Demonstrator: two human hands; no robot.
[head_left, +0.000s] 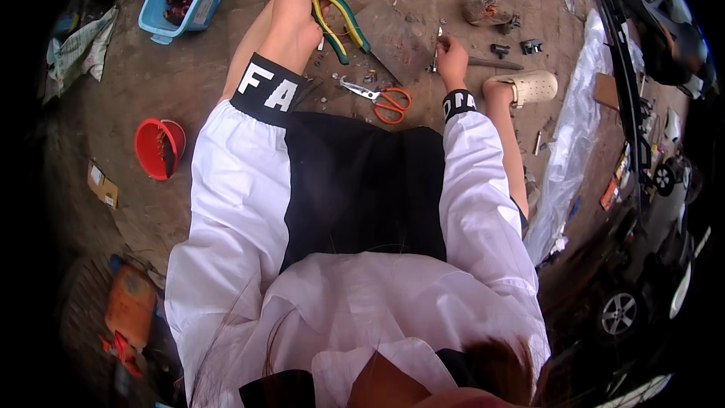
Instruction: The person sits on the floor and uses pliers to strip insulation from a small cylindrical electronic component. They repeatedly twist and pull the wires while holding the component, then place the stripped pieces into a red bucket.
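Note:
My left hand [300, 19] is at the upper left, closed at the head of pliers [352, 19] with yellow and green handles. The handles are spread and point down and right; some fingertips show behind them. My right hand [451, 59] is low over the ground with its fingers pinched together at a narrow metal piece [438, 44], too small to name. A brown rod [495, 64] runs rightward from behind that wrist; whether it joins the piece I cannot tell. Between the hands lie a flat metal plate [389, 39] and scissors [385, 100] with orange handles.
A blue basin [162, 19] holds dark reddish coils. To the left stands a red bucket [170, 149]. Small dark parts [531, 46] and a rusty lump [485, 11] lie at the upper right. Clear plastic sheeting [565, 159] stretches along the right, beyond my beige clog [533, 89].

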